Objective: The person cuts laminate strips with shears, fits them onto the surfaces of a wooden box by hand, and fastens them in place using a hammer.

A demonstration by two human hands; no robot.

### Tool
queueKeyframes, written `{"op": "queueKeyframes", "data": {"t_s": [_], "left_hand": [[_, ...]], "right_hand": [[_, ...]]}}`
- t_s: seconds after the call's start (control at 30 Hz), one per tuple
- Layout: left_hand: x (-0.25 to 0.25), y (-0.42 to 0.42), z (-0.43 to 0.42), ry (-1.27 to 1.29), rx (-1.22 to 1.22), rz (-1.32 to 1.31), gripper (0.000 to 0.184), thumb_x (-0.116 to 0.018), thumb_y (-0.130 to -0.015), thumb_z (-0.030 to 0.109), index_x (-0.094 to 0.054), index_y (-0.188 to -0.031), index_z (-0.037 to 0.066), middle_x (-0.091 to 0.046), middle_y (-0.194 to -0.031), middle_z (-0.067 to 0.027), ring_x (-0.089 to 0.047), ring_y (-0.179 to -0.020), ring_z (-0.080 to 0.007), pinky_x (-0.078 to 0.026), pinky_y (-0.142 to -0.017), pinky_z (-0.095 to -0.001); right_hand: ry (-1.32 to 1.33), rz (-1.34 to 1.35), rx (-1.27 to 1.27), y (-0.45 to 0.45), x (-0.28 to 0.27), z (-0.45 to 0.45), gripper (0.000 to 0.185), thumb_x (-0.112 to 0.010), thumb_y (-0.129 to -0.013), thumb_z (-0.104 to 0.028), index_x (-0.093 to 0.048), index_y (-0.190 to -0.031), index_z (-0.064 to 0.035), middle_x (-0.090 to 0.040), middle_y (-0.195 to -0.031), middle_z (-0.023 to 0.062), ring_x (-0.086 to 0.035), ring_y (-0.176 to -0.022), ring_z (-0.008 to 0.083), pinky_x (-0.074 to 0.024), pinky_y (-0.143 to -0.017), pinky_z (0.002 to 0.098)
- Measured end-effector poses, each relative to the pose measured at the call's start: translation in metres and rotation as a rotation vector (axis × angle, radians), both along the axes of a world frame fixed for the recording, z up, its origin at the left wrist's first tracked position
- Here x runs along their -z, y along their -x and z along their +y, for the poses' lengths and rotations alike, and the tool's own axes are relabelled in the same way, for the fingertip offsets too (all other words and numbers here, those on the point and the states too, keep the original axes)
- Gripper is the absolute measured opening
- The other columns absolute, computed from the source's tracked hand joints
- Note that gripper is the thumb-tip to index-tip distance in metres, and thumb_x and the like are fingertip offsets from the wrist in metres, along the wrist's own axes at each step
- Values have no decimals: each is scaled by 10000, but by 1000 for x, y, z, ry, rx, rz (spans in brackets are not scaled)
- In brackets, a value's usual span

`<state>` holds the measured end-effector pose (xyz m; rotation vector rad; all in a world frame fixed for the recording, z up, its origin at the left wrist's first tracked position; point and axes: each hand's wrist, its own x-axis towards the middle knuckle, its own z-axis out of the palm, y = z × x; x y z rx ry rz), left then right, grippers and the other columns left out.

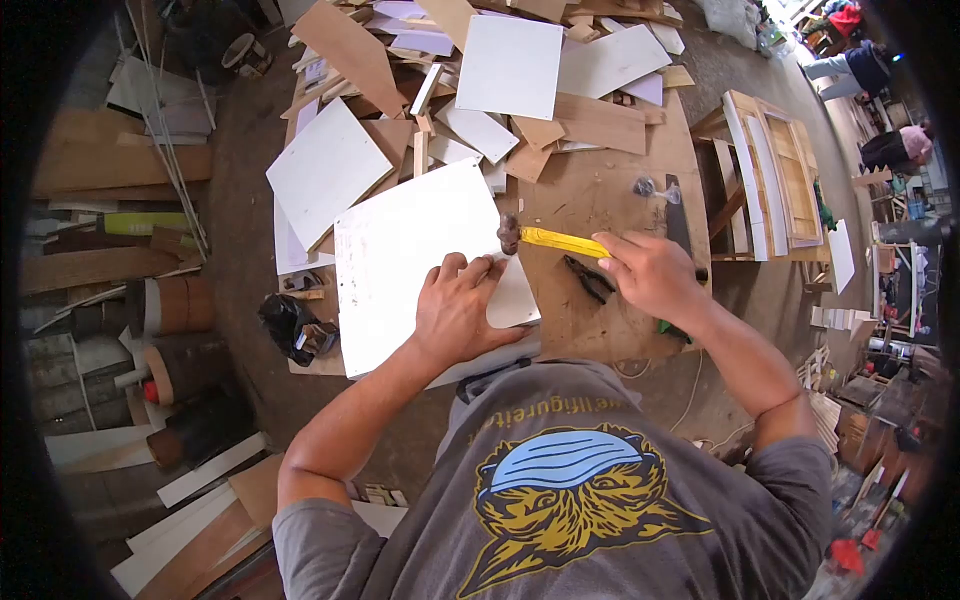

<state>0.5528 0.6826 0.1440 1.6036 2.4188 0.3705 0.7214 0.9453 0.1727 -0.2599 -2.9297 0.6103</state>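
A large white board (pixel 400 235) lies at the near left edge of the brown worktable. My left hand (pixel 455 310) rests on it, its fingertips bunched near the board's right edge; whether they pinch a nail is too small to tell. In my right hand (pixel 650 275) is the yellow handle of a hammer (pixel 565 241). The dark hammer head is right at the board's right edge, just above my left fingertips. Black-handled pliers (pixel 590 278) lie on the table between the board and my right hand.
White and brown board offcuts (pixel 510 65) are heaped at the table's far side. A black plastic bag (pixel 290 325) sits at the left corner. Wooden frames (pixel 790 180) stand to the right. Two people (pixel 868 72) (pixel 900 148) are at the far right.
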Motion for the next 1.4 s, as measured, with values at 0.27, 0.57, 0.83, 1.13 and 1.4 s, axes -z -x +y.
{"op": "queueKeyframes", "data": {"t_s": [0.27, 0.57, 0.83, 1.13, 1.4], "left_hand": [[-2, 1, 2, 52, -8, -14, 937, -835, -705, 661, -658, -1403, 63, -629, -1421, -79, -531, -1271, -332, -469, -1052, -485], [4, 0, 0, 1, -14, 8, 930, -848, -685, 655, -678, -1374, 54, -645, -1393, -75, -553, -1239, -329, -483, -1030, -487], [0, 0, 0, -37, -12, 14, 925, -843, -684, 683, -701, -1335, 41, -673, -1357, -83, -578, -1215, -327, -495, -1001, -480], [4, -2, -3, -30, -5, 18, 940, -815, -709, 688, -667, -1351, 18, -638, -1360, -90, -565, -1220, -290, -465, -1007, -447], [12, 5, 11, -39, 31, 14, 1030, -697, -780, 827, -618, -1429, 31, -525, -1525, -170, -456, -1416, -427, -391, -1138, -571]], "right_hand": [[1, -55, -20, 3, -6, 6, 296, -695, -975, -242, -713, -1245, -123, -692, -886, 94, -699, -780, 331, -559, -654, 467], [56, -55, 57, 2, -13, -1, 316, -689, -985, -251, -726, -1265, -109, -698, -882, 92, -692, -772, 328, -547, -669, 444], [-48, -126, 15, 9, -25, -11, 323, -689, -984, -249, -717, -1273, -107, -709, -907, 108, -700, -781, 343, -551, -678, 456], [-37, -138, 113, 1, -24, -17, 310, -703, -980, -239, -721, -1243, -76, -724, -953, 150, -700, -795, 371, -547, -703, 448], [411, -58, 515, -55, 86, -9, 440, -774, -930, -353, -709, -1227, -36, -739, -1012, 220, -726, -906, 382, -544, -771, 473]]}}
